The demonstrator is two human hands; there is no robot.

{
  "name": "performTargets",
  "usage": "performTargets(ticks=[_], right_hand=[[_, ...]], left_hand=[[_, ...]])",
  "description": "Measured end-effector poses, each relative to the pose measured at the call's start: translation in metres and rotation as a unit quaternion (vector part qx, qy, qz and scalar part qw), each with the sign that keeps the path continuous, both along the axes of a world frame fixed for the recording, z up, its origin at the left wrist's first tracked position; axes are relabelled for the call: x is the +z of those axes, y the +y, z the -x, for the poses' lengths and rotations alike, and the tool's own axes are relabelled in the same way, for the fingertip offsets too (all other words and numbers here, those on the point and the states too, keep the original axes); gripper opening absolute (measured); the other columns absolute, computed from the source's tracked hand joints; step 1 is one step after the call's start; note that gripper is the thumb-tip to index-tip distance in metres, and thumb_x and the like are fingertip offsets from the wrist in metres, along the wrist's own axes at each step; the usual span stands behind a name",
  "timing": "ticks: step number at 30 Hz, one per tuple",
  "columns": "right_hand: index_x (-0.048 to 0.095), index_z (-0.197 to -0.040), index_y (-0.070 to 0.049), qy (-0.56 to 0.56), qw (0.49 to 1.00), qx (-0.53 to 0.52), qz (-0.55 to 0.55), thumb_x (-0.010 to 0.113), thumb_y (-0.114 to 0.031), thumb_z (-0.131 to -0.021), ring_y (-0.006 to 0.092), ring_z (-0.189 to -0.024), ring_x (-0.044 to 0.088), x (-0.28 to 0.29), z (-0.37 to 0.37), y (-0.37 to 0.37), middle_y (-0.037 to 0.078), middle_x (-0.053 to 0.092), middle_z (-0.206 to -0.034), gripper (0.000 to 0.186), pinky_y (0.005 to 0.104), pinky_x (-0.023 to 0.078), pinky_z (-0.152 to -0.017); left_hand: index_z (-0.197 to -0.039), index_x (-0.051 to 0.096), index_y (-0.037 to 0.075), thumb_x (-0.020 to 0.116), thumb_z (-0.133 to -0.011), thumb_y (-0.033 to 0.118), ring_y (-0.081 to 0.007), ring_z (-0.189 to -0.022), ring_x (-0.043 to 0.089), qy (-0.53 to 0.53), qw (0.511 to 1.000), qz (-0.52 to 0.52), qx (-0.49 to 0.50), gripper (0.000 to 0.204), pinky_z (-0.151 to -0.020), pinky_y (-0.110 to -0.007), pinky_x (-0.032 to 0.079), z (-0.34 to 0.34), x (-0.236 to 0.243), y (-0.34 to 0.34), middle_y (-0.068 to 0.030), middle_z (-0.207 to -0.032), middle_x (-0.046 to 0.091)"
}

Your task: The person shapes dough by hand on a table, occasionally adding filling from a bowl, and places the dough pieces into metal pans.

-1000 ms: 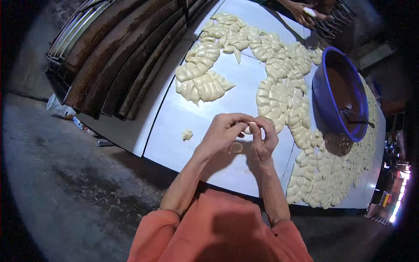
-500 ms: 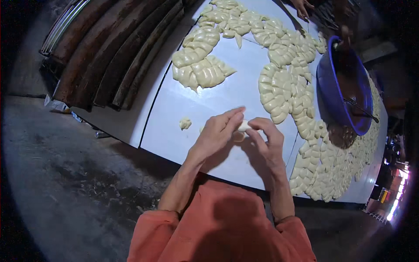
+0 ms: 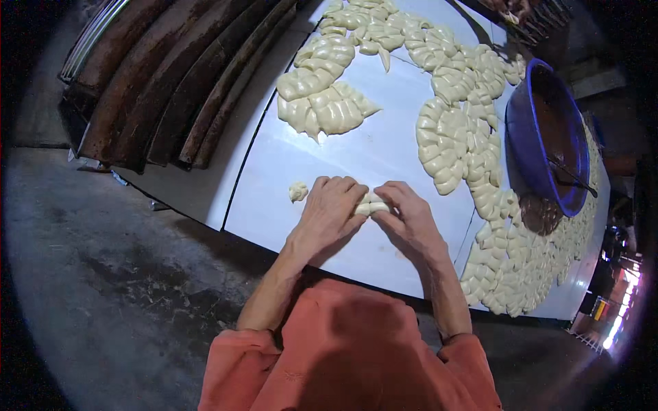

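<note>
Near the front edge of the white tabletop (image 3: 274, 212), a small roll of pale dough (image 3: 371, 205) lies between my two hands. My left hand (image 3: 332, 209) has its fingers curled over the dough's left end. At the other end, my right hand (image 3: 409, 218) pinches it between thumb and fingers. A crease shows across the middle of the roll; its ends are hidden under my fingers. Just left of my left hand sits a little lump of dough (image 3: 297, 191), apart from it.
Shaped dough pieces (image 3: 442, 147) cover much of the table's far and right parts, with another cluster (image 3: 336, 109) at left. A purple tub (image 3: 515, 147) of brown filling holds a utensil. Dark, rusty trays (image 3: 171, 75) lie at upper left. Another person's hand (image 3: 517, 9) works at the far edge.
The dough, raised between my fingers before, is now down at the tabletop. My left hand has turned flatter, its fingers curling over it. The other person's hand has shifted right.
</note>
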State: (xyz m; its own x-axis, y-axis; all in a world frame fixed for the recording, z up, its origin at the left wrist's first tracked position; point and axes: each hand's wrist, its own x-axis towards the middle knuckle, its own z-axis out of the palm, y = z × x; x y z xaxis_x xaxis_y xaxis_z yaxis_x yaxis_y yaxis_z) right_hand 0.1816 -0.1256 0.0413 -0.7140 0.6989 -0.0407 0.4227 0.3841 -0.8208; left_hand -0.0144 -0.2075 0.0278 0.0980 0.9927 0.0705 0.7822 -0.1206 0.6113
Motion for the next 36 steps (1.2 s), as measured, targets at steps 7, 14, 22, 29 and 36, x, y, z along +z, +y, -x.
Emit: performTargets(ticks=[7, 14, 22, 29, 36], right_hand=[[0.063, -0.121, -0.001, -0.010, 0.989, 0.024, -0.146, 0.074, -0.020, -0.084, 0.0350, -0.101, 0.062, -0.010, 0.005, 0.034, 0.016, 0.063, -0.119, 0.043, 0.0412, 0.050, -0.086], [0.064, -0.120, -0.001, -0.038, 0.984, -0.067, -0.162, 0.070, -0.025, -0.087, 0.0381, -0.105, 0.060, -0.017, 0.077, 0.132, 0.019, 0.063, -0.116, 0.042, 0.0466, 0.048, -0.090], [0.069, -0.090, 0.000, -0.014, 0.968, -0.022, -0.248, 0.067, -0.029, -0.087, 0.0383, -0.094, 0.061, -0.036, 0.127, 0.155, 0.019, 0.066, -0.098, 0.029, 0.0463, 0.048, -0.081], [0.061, -0.102, -0.001, 0.041, 0.987, -0.114, 0.109, 0.062, -0.025, -0.088, 0.0158, -0.069, 0.056, -0.041, 0.105, 0.169, 0.006, 0.059, -0.072, 0.028, 0.0338, 0.047, -0.066], [0.070, -0.101, 0.001, -0.098, 0.995, 0.032, -0.011, 0.067, -0.037, -0.091, 0.0137, -0.069, 0.056, -0.001, 0.121, 0.164, 0.006, 0.064, -0.077, 0.039, 0.0313, 0.046, -0.065]], left_hand=[[-0.146, 0.043, 0.006, 0.080, -0.075, 0.036, -0.0296, -0.107, 0.060, -0.054, 0.998, 0.042, -0.011, 0.086, -0.100, -0.048, 0.039, 0.010, 0.017, -0.005, -0.0111, -0.112, 0.064], [-0.128, 0.059, 0.001, 0.075, -0.085, 0.024, -0.0309, -0.102, 0.063, -0.085, 0.990, -0.014, 0.110, 0.052, -0.090, -0.045, 0.043, 0.042, 0.029, 0.050, -0.0144, -0.112, 0.067], [-0.119, 0.066, 0.006, 0.068, -0.087, 0.013, -0.0347, -0.113, 0.059, 0.032, 0.973, -0.183, 0.135, 0.033, -0.095, -0.048, 0.043, 0.087, -0.014, 0.136, -0.0168, -0.121, 0.064], [-0.102, 0.075, 0.015, 0.064, -0.088, 0.025, -0.0352, -0.133, 0.041, 0.093, 0.995, -0.019, -0.012, 0.020, -0.105, -0.063, 0.031, 0.105, -0.016, 0.175, -0.0107, -0.122, 0.058], [-0.093, 0.075, 0.016, 0.073, -0.084, 0.030, -0.0300, -0.130, 0.046, 0.076, 0.994, -0.069, -0.021, 0.017, -0.103, -0.055, 0.032, 0.117, -0.020, 0.177, -0.0047, -0.118, 0.062]])
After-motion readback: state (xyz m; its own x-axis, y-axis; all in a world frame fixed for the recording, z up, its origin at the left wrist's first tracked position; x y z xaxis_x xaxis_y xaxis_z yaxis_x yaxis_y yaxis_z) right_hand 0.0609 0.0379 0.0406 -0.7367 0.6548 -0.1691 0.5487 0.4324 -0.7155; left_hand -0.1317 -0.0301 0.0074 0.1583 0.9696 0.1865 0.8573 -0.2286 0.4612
